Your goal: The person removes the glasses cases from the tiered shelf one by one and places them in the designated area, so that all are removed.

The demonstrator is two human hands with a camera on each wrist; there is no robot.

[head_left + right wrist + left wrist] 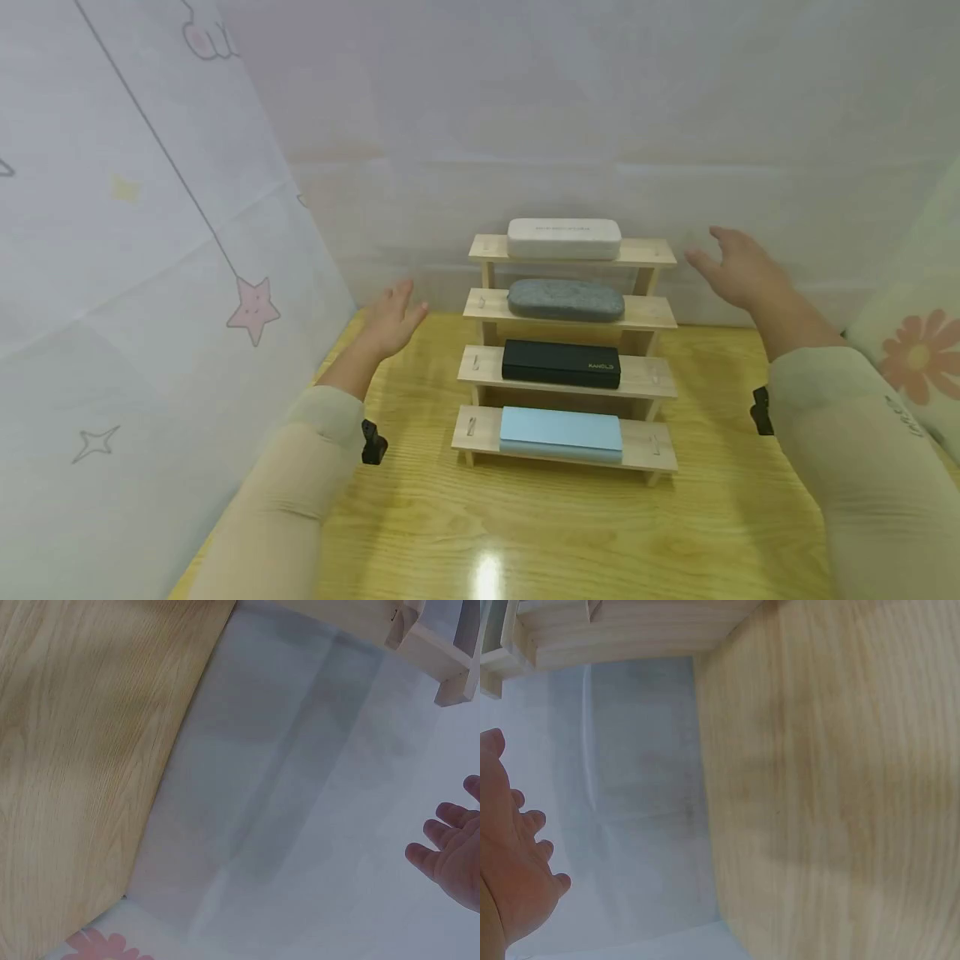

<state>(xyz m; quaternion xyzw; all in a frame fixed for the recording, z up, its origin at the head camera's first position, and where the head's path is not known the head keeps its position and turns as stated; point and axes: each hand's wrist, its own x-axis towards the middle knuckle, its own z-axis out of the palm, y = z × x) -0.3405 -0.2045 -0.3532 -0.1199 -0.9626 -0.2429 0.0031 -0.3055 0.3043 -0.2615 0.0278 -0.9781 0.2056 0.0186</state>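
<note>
A stepped wooden rack point(486, 375) stands between my two hands, with one case on each tier. On the top tier lies a white glasses case point(564, 242), and below it a grey fabric-look glasses case point(566, 301). The third tier bears a black case point(561, 364) with small lettering; a light blue case point(561, 432) lies on the lowest. My left hand point(390, 321) is held in the air left of the rack, fingers extended, touching nothing. To the right of the upper tiers hovers my right hand point(738, 265), its fingers loosely spread and holding nothing.
The rack rests on a wood-grain table point(420, 517). A pale cloth wall point(450, 108) closes off the back. At the left hangs a sheet with a pink star point(253, 310), and at the right one with a red flower point(921, 357).
</note>
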